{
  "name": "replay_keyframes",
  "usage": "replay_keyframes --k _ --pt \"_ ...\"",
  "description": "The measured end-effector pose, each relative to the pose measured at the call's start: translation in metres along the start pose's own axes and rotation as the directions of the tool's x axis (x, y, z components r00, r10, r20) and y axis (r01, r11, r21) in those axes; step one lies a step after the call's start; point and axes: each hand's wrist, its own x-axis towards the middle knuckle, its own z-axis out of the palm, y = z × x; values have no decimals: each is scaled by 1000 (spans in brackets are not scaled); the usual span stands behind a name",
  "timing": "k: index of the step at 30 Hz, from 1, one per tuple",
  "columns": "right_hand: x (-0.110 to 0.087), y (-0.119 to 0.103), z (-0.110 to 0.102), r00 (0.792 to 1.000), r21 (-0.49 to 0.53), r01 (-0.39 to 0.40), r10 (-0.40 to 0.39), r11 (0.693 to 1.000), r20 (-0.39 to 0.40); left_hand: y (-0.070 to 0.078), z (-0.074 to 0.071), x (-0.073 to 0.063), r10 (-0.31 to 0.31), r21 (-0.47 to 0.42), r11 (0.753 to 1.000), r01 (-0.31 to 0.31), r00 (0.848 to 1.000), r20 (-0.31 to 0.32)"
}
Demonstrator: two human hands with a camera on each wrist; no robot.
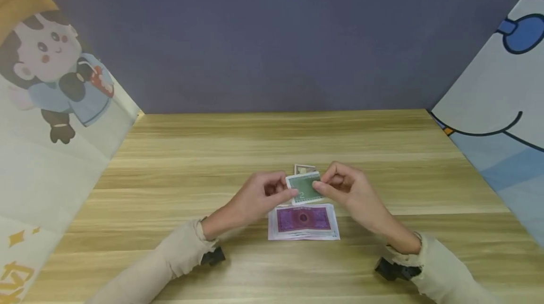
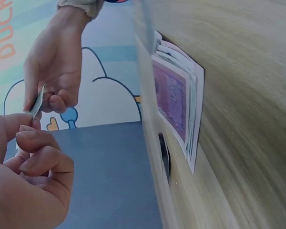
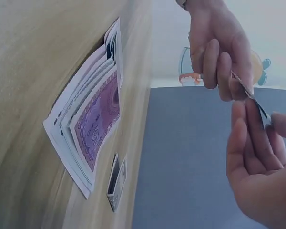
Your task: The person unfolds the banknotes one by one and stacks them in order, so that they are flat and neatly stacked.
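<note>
Between my two hands is a small green paper note [image 1: 304, 187] with a white border and a printed 2, raised over the table and tilted. My left hand [image 1: 260, 196] pinches its left edge between thumb and fingers. At the right edge, my right hand [image 1: 353, 194] pinches it, thumb on the printed face. Both wrist views show the green note nearly edge-on. Just below the hands lies a stack of paper notes [image 1: 303, 219], a purple one on top with white margins of others showing beneath. Beyond the green note, a small brownish note [image 1: 304, 169] lies partly covered from view.
The wooden table [image 1: 191, 153] has visible grain and meets a dark grey-blue panel [image 1: 272, 39] at the back. Side panels with cartoon prints, a child figure [image 1: 59, 68] at left and a white figure [image 1: 488, 91] at right, flank it.
</note>
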Motion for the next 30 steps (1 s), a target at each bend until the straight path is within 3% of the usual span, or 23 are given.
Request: replay_keyframes --k 6,11,15,21,25,30 --pt "1 6 4 1000 68 -8 9 998 -8 -1 -1 -1 -8 -39 999 9 1000 21" --pt "0 12 10 988 180 -129 111 975 109 -3 3 2 6 3 1000 -6 996 84" --pt "-3 14 16 962 158 -223 190 962 198 -5 5 2 26 105 994 -36 995 96" --pt "-4 17 22 956 66 -171 149 983 251 -4 3 1 42 252 965 -68 993 109" --pt "-5 17 22 962 0 -140 136 990 238 -1 1 0 16 286 957 -45 995 102" --pt "-6 16 18 969 -67 -160 169 985 179 0 -2 1 -1 288 957 -22 997 80"
